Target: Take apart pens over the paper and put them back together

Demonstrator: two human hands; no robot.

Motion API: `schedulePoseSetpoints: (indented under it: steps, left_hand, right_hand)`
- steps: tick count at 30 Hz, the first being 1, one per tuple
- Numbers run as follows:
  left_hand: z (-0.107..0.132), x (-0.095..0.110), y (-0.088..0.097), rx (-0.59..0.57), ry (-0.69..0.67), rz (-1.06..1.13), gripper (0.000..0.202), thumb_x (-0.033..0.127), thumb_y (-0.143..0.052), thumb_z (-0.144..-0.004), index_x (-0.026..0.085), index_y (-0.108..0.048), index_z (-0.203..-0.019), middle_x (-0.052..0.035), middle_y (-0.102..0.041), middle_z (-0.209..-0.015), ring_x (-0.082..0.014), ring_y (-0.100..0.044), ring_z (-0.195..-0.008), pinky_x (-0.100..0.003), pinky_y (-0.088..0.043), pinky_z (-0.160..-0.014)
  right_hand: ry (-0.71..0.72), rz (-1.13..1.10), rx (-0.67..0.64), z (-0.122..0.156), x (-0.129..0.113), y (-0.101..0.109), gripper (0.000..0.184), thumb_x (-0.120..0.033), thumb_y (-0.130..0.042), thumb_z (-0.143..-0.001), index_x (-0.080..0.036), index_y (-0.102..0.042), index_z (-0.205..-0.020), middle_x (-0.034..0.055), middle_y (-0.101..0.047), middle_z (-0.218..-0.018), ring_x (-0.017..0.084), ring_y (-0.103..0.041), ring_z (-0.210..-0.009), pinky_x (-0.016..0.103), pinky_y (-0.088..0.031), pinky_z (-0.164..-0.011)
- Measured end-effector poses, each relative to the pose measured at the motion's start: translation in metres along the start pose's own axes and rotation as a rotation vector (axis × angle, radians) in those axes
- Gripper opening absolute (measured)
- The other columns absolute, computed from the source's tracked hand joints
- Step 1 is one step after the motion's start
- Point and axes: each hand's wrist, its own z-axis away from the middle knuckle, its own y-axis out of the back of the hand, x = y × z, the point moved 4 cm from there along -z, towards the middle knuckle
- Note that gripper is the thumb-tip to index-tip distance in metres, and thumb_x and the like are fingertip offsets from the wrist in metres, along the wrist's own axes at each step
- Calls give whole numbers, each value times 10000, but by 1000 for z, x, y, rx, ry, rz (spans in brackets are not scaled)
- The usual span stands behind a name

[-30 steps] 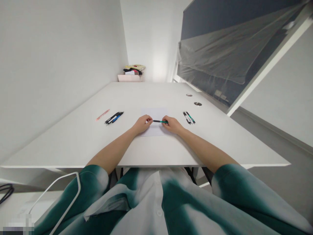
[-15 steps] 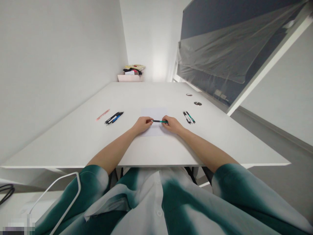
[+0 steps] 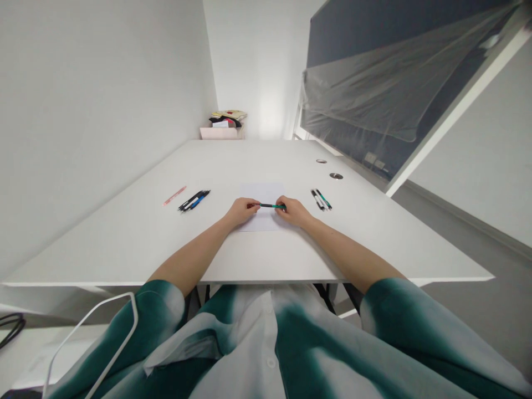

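A green and black pen lies level between my two hands, above a white sheet of paper. My left hand pinches its left end, where the tip is partly hidden by the fingers. Around the green right end, the fingers of my right hand are closed. To the right of my right hand are two pens, one white and black and one green and black. Left of my left hand lies a group of several black and blue pens.
A pinkish strip-like item lies on the white table at the left. Two round grommets sit near the right edge. Beyond the far edge stands a pink box holding cloth-like items. A dark plastic-covered panel rises at right.
My left fingers have shifted very slightly at the pen's left end. The pen and my right hand stay in nearly the same place.
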Motion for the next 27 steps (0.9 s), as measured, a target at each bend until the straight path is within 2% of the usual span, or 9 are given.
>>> schedulePoseSetpoints:
  steps: [12,16,21,27]
  left_hand:
    - [-6,-17,4,21,28,57,322,309,-576,-804,127,-758,-998,-57,-726,-778,-171,-638,-722,-278,-479,-704]
    - [-8,-23,7,26,28,61,331,315,-575,-795,123,-756,-995,-58,-722,-767,-177,-636,-719,-289,-481,-712]
    - [-12,-36,16,49,51,95,324,306,-598,-766,126,-757,-983,-57,-729,-779,-182,-645,-737,-295,-489,-741]
    - [-16,-54,24,92,115,162,310,313,-610,-746,122,-751,-945,-64,-725,-767,-183,-645,-734,-304,-492,-746]
  right_hand:
    - [-54,44,4,0,11,10,157,-246,-562,-810,-192,-625,-943,39,-691,-810,157,-551,-664,258,-370,-645]
    - [-81,83,-20,0,17,16,168,-201,-568,-771,-197,-640,-922,34,-689,-792,163,-553,-668,260,-369,-644]
    - [-186,108,-9,0,32,28,180,-172,-569,-745,-200,-653,-902,37,-685,-784,175,-570,-702,259,-372,-637]
    - [-374,117,110,4,52,39,182,-192,-565,-774,-198,-672,-922,34,-674,-774,178,-577,-710,257,-394,-638]
